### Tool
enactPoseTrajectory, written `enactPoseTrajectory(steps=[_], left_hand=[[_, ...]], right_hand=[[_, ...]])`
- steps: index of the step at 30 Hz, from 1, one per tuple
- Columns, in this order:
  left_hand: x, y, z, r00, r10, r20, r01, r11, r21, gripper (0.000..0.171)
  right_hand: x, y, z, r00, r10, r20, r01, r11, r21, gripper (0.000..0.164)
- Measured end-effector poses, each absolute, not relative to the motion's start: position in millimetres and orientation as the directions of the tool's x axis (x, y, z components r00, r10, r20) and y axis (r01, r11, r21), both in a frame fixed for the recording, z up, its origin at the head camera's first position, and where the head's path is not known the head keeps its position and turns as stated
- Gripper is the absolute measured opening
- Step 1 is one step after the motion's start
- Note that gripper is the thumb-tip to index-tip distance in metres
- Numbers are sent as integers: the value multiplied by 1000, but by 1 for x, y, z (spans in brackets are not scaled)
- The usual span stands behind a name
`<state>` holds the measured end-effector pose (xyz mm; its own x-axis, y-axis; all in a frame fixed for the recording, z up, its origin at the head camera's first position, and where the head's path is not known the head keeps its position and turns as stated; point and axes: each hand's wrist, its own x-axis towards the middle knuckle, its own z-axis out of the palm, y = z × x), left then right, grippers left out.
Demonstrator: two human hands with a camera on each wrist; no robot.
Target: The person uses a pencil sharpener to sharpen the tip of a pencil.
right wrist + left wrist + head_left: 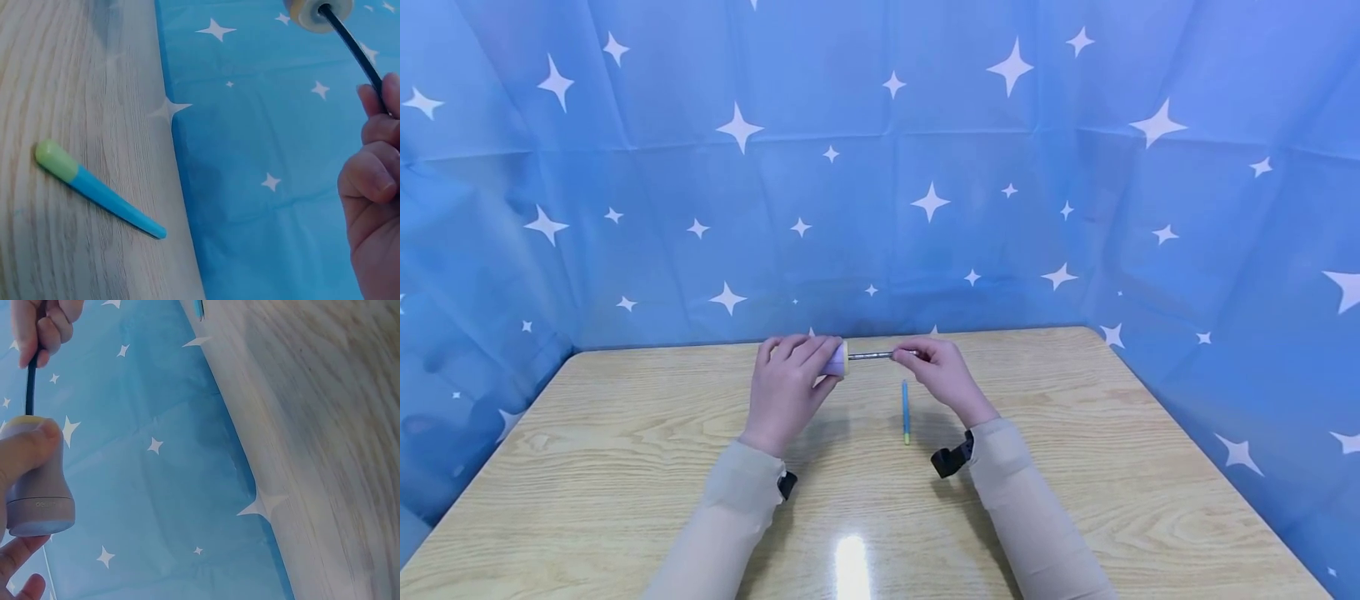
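Note:
My left hand (786,383) grips a small lilac pencil sharpener (39,481) with a yellow rim, holding it on its side above the table. Its thumb lies along the lilac body in the left wrist view. Opposite it, my right hand (943,373) pinches a dark pencil (871,356). That pencil's far end is in the round hole of the sharpener, as the right wrist view shows; its tip is hidden inside. On the table below the hands lies a blue pencil (112,201) with a rounded yellow-green end, touched by neither hand.
The light wood-grain table (625,467) ends at a blue curtain (850,183) with white stars, which hangs behind it and along both sides. A bright light reflection (852,567) shows on the tabletop near the front.

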<state>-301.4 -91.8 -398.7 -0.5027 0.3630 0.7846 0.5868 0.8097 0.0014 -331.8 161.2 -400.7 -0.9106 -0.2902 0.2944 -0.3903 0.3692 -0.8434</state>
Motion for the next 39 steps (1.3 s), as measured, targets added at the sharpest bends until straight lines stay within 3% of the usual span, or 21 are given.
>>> enactPoseTrajectory(steps=[19, 28, 36, 39], left_hand=[[-300, -88, -397, -475, 385, 792, 583, 811, -45, 46], [-301, -92, -398, -502, 372, 780, 558, 829, -36, 48], [-300, -96, -397, -502, 359, 786, 563, 827, -18, 48], [-301, -94, -396, -493, 365, 790, 573, 819, -21, 47]], right_hand=[[-335, 155, -397, -929, -313, 197, -266, 195, -944, 44], [-334, 152, -404, -891, -298, 341, -432, 333, -838, 26], [-331, 156, -403, -913, -240, 329, -401, 384, -832, 24], [-319, 153, -386, -911, -250, 327, -402, 376, -835, 22]])
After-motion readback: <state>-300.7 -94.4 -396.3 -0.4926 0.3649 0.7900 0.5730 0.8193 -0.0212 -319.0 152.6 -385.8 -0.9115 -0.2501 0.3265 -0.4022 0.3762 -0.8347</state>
